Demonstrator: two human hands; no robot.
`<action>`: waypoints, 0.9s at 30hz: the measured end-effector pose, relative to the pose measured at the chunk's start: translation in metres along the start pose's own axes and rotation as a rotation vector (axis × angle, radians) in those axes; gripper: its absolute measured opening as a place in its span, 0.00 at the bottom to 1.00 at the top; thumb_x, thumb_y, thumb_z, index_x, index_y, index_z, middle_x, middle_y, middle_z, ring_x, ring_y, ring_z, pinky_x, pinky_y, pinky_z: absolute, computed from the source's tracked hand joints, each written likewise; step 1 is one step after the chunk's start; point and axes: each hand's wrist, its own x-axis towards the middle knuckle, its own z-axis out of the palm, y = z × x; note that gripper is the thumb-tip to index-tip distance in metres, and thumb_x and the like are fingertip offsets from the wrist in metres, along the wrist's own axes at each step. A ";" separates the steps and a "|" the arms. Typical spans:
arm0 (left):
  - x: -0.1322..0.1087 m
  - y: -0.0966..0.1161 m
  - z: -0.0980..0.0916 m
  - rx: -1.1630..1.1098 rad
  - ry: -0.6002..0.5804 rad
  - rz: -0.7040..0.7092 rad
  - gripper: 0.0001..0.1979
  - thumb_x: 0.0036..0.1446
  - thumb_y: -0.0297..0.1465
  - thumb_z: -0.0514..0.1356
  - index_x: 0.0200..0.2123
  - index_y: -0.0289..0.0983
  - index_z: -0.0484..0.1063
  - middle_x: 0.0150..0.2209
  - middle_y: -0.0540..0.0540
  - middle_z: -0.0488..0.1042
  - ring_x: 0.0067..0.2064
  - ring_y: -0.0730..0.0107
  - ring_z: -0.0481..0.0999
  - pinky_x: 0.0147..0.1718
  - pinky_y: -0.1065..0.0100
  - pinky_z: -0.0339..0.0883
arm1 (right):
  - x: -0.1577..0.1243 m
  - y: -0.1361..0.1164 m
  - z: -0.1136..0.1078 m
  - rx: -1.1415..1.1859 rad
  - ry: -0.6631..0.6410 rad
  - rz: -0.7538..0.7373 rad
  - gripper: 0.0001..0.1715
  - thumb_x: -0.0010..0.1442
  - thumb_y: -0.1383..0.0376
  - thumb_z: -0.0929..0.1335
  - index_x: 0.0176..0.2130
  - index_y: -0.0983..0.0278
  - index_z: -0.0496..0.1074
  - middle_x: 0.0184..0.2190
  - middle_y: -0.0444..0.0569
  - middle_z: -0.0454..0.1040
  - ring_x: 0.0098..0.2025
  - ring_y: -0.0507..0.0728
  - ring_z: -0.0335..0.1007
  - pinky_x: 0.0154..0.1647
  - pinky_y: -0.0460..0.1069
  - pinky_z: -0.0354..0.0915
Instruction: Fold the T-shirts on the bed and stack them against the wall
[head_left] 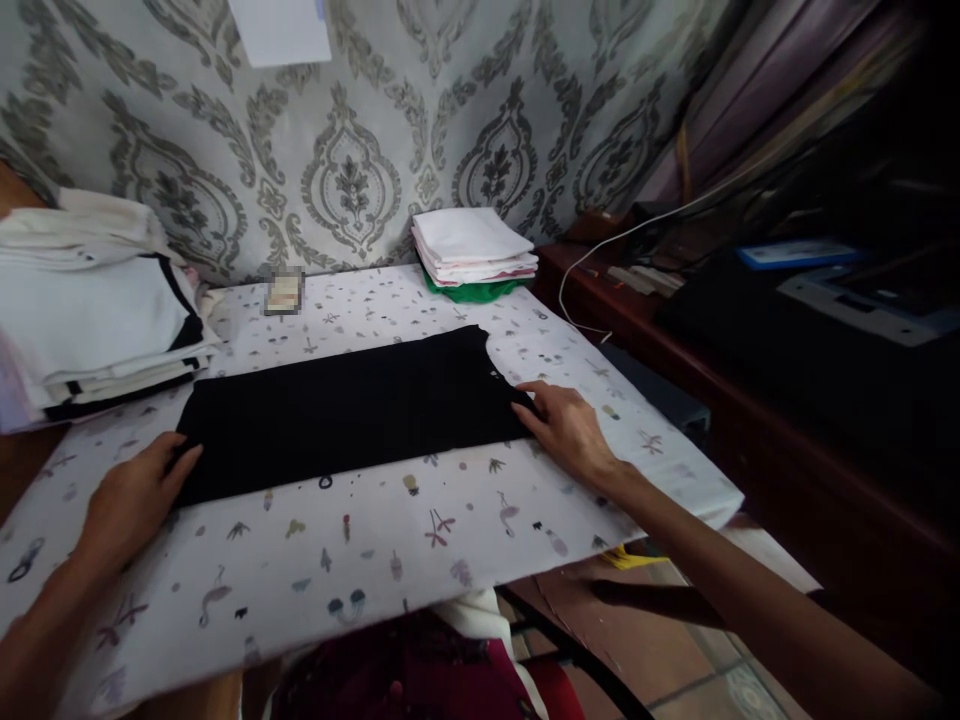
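Note:
A black garment (352,410), folded into a long strip, lies flat across a white patterned cloth (420,530) on the table. At its left end, my left hand (139,490) pinches the near corner between thumb and fingers. My right hand (566,425) grips the right end near the curved, neckline-like edge, thumb and fingers closed on the fabric. The garment stretches between both hands and rests on the cloth.
Folded light clothes with black trim (97,310) are piled at the left. A white folded stack (472,245) sits on a green piece (476,291) near the wall. A small blurred packet (284,291) lies farther left. A dark red desk (750,440) with a cable stands right.

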 end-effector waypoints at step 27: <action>0.050 0.015 0.018 -0.103 0.173 0.411 0.22 0.68 0.40 0.50 0.59 0.36 0.67 0.59 0.37 0.70 0.60 0.54 0.69 0.59 0.54 0.64 | 0.075 -0.048 0.084 -0.170 -0.112 -0.392 0.36 0.71 0.47 0.53 0.68 0.61 0.61 0.70 0.57 0.59 0.72 0.65 0.51 0.69 0.67 0.54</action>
